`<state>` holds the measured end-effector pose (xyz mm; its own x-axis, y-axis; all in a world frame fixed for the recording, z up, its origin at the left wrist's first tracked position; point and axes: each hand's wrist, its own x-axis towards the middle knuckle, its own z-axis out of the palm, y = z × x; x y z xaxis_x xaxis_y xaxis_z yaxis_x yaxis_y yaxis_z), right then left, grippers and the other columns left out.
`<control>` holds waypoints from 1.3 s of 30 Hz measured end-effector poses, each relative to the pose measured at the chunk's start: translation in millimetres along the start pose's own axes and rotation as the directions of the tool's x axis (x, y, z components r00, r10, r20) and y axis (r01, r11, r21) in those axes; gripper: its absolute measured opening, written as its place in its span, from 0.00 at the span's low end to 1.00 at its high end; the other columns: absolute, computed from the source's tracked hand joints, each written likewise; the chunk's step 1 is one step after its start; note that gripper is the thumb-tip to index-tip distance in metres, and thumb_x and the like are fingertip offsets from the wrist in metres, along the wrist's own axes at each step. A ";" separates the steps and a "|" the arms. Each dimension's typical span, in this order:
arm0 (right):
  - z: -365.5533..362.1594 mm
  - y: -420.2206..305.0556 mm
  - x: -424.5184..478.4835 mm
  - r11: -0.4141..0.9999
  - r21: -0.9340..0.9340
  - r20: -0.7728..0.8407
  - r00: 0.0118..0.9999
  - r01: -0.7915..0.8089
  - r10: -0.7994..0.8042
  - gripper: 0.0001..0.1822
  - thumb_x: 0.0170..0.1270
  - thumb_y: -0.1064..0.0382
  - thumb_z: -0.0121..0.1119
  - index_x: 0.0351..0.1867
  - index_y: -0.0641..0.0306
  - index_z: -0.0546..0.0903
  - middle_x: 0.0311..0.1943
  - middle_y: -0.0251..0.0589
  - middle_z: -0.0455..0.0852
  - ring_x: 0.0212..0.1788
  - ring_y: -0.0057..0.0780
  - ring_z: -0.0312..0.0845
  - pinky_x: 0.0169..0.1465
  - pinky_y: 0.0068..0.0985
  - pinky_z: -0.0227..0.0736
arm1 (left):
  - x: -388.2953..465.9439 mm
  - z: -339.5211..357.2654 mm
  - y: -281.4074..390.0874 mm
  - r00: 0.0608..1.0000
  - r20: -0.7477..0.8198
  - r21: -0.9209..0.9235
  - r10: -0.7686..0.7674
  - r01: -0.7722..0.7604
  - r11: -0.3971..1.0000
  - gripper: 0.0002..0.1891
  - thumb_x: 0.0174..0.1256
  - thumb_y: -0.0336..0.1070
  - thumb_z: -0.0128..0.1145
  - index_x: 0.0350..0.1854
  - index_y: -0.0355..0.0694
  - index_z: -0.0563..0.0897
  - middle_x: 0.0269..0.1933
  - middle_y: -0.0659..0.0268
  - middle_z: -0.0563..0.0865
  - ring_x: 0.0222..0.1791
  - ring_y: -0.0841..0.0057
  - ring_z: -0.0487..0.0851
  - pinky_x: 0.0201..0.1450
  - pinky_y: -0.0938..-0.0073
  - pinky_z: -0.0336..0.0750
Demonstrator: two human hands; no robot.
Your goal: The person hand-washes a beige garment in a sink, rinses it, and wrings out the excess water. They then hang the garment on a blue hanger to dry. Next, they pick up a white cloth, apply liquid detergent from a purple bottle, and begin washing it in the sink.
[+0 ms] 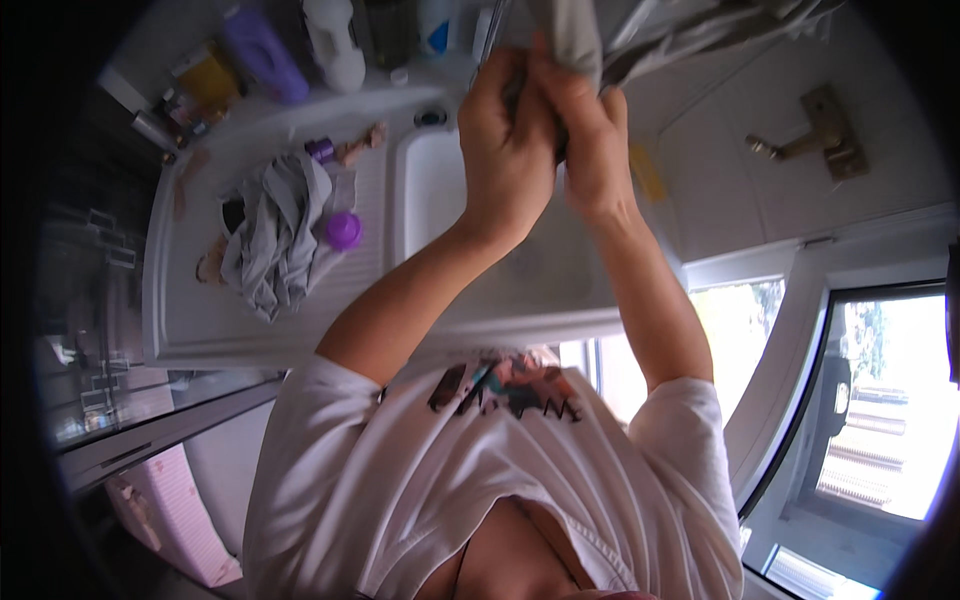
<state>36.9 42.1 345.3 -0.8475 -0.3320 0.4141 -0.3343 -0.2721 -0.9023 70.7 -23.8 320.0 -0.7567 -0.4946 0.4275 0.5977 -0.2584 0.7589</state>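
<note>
Both of my hands are raised together above a white sink basin [435,187]. My left hand [506,142] and my right hand [589,135] close around a bunched greyish-beige cloth [574,34], pressed side by side. Part of the cloth rises past my fingers to the top edge of the view; the portion inside my fists is hidden. More greyish-beige fabric [697,45] stretches off to the upper right, and I cannot tell whether it is the same piece. On the ribbed drainboard [375,277] to the left lies a crumpled grey garment [277,232], with a round purple cap [343,231] beside it.
Behind the drainboard stand a purple bottle [266,56], a white bottle [335,45] and other containers. A smaller purple cap [320,150] lies near the garment. A brass-coloured tap [821,135] projects from the right wall. Below it is a window [877,405]. Something yellow [647,172] sits by the basin.
</note>
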 end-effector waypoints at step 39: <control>41.5 -33.7 23.5 0.942 0.327 -0.099 0.994 0.082 -0.052 0.09 0.61 0.68 0.56 0.42 0.69 0.76 0.37 0.35 0.79 0.36 0.19 0.74 0.39 0.19 0.70 | 68.2 16.8 38.6 0.869 -0.049 0.370 0.493 -0.443 0.817 0.27 0.65 0.56 0.47 0.50 0.33 0.71 0.46 0.58 0.78 0.44 0.68 0.76 0.50 0.69 0.69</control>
<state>45.4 5.9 390.4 -0.8655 -0.2267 0.4467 -0.2494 -0.5785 -0.7766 37.7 -53.5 386.7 -0.3496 -0.5979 0.7213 0.7253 0.3147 0.6123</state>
